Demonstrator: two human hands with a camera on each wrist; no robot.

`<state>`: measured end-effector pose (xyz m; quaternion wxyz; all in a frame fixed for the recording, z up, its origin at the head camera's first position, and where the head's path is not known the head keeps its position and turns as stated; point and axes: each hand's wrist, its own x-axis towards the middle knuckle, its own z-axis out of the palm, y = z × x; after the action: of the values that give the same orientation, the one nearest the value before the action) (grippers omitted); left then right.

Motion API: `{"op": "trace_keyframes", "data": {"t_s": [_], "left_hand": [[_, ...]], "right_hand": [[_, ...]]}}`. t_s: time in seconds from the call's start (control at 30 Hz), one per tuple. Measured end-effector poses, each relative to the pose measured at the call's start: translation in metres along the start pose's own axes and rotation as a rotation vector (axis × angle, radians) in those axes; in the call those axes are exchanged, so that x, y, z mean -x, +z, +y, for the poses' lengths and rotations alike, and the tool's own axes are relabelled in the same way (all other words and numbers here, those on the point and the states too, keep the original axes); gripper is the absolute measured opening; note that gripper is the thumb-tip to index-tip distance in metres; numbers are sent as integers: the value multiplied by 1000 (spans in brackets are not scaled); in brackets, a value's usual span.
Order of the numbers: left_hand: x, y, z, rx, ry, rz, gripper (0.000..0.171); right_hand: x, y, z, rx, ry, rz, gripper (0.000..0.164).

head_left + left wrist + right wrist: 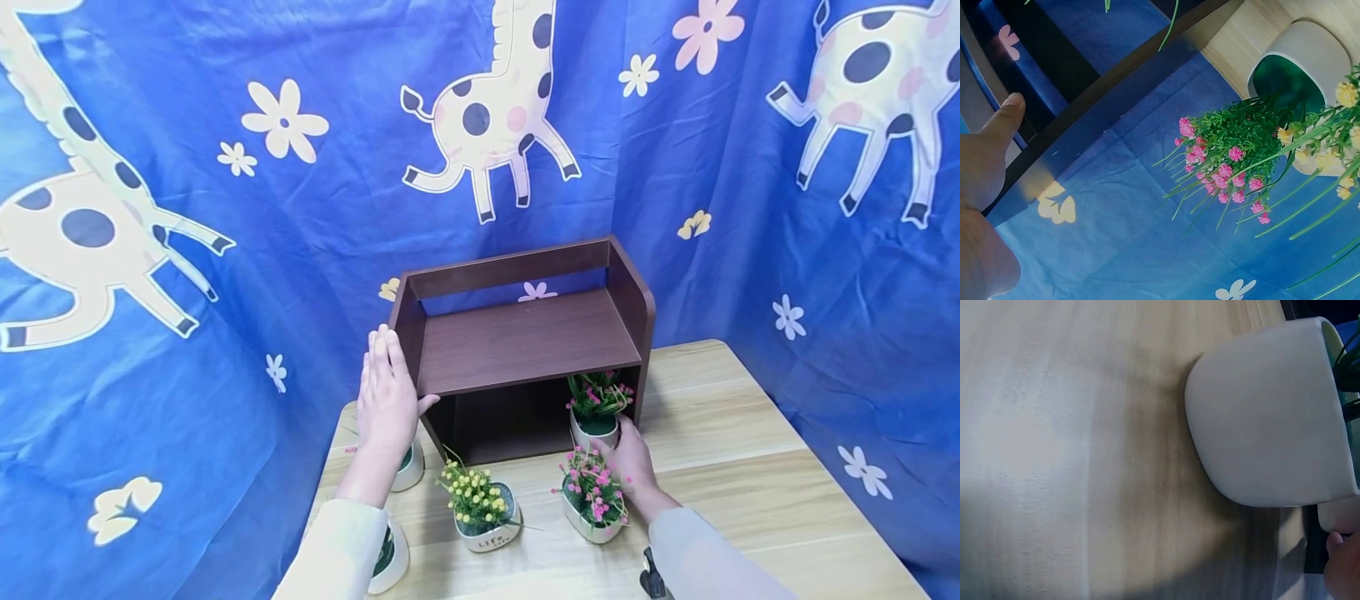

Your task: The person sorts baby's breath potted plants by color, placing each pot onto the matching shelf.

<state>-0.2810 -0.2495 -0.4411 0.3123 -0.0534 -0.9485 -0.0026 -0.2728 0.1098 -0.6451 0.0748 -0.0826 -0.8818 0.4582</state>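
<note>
A dark brown two-level shelf (pixel 525 337) stands at the back of the table. My left hand (pixel 387 400) rests against its left side with fingers straight, the thumb by the front edge; the left wrist view shows that thumb (pixel 1007 119) too. At the right end of the lower compartment, my right hand (pixel 632 458) holds the white pot of a pink-flowered potted plant (pixel 595 427). Its far fingers are hidden. Just in front is another pink-flowered potted plant (pixel 592 504), whose white pot (pixel 1266 419) fills much of the right wrist view.
A yellow-flowered potted plant (pixel 487 512) stands before the shelf. Two more white pots, one rear (pixel 408 471) and one front (pixel 393 567), are partly covered by my left arm. A small black object (pixel 651 575) lies by my right sleeve. Blue printed cloth (pixel 322 217) surrounds the table.
</note>
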Motion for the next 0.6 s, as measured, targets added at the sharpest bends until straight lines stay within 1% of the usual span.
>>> {"op": "trace_keyframes", "data": {"t_s": [0.1, 0.33, 0.6], "left_hand": [[0, -1, 0, 0, -1, -5, 147], [0, -1, 1, 7, 8, 11, 146], [0, -1, -1, -2, 9, 7, 148]], "right_hand": [[-3, 1, 0, 13, -10, -6, 76], [-11, 2, -1, 17, -18, -4, 74], [-15, 1, -7, 40, -25, -10, 71]]}}
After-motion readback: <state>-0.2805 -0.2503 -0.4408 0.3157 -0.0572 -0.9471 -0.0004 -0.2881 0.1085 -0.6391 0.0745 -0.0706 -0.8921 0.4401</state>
